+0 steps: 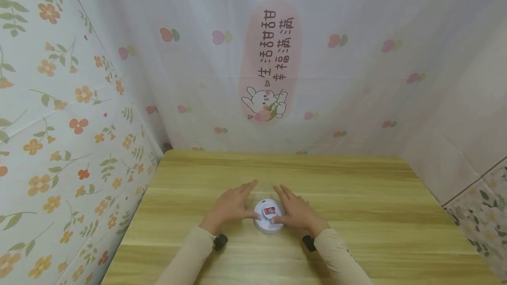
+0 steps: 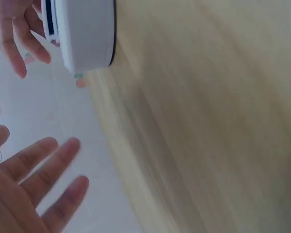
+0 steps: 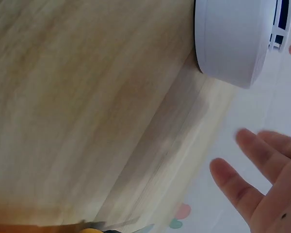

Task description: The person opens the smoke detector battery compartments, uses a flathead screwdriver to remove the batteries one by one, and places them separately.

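Observation:
A round white smoke detector (image 1: 270,227) with a red label on its face lies flat on the wooden table. My left hand (image 1: 231,204) is at its left side, fingers spread and pointing forward, the thumb over the rim. On the other side my right hand (image 1: 299,213) mirrors it, its thumb also over the top edge; whether either thumb presses is unclear. The left wrist view shows the detector's smooth side wall (image 2: 89,36) apart from the left fingers (image 2: 53,167). In the right wrist view, dark vent slots show near its top, and the right fingers (image 3: 237,189) are extended.
The wooden table (image 1: 356,197) ends at a pale printed curtain (image 1: 340,87) behind. A flowered curtain (image 1: 79,157) hangs along the left side. Each wrist wears a small black camera (image 1: 220,242). An orange and dark edge (image 3: 89,229) shows low in the right wrist view.

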`<state>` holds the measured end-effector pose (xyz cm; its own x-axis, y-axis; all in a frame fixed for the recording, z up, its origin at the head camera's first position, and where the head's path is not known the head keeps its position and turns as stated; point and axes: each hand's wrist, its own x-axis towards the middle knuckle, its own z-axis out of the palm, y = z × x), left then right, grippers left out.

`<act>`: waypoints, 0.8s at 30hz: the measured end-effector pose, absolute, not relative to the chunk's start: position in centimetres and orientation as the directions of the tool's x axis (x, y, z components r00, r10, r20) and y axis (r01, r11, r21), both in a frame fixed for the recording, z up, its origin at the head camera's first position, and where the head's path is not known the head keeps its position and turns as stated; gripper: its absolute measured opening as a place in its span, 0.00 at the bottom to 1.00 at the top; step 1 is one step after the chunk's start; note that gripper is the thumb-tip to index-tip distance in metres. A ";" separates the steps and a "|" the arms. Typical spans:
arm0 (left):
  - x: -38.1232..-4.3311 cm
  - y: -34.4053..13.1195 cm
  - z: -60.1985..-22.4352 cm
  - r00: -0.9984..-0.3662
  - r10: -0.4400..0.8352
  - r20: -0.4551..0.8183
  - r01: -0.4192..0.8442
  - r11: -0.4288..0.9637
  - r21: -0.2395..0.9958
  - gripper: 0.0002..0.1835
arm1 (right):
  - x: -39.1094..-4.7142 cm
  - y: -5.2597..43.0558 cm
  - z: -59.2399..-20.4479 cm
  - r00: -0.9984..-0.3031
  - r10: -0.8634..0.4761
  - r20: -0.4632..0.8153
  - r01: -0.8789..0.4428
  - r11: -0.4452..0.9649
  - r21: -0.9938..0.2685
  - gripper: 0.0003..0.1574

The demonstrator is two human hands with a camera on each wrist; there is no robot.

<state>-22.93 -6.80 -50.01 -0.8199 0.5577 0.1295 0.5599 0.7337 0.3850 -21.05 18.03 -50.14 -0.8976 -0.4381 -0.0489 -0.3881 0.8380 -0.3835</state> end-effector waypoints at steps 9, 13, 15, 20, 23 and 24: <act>-22.2 -6.2 -51.2 -0.838 0.538 0.094 0.530 0.761 0.373 0.55 | -20.9 18.2 -50.6 -0.894 -0.435 -0.108 -0.360 0.841 -0.404 0.69; -21.9 -6.1 -51.8 -0.846 0.530 0.061 0.509 0.766 0.392 0.53 | -20.6 18.3 -51.0 -0.879 -0.464 -0.108 -0.386 0.827 -0.409 0.71; -21.9 -6.1 -51.9 -0.845 0.532 0.054 0.508 0.766 0.394 0.52 | -20.5 18.3 -51.0 -0.872 -0.480 -0.097 -0.405 0.819 -0.406 0.71; -22.0 -6.0 -52.1 -0.832 0.552 0.063 0.531 0.756 0.382 0.49 | -20.3 18.3 -50.7 -0.862 -0.499 -0.094 -0.427 0.813 -0.396 0.69; -22.1 -6.0 -52.3 -0.820 0.568 0.068 0.549 0.748 0.373 0.49 | -20.1 18.2 -50.5 -0.855 -0.506 -0.113 -0.430 0.814 -0.390 0.69; -22.1 -6.0 -52.3 -0.818 0.571 0.067 0.551 0.746 0.374 0.49 | -20.1 18.1 -50.5 -0.854 -0.507 -0.117 -0.431 0.816 -0.387 0.68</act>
<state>-22.14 -6.03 -52.34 -0.8181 0.5712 0.0667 0.5512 0.7457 0.3744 -20.07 18.12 -50.48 -0.8541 -0.5066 -0.1173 -0.4306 0.8155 -0.3867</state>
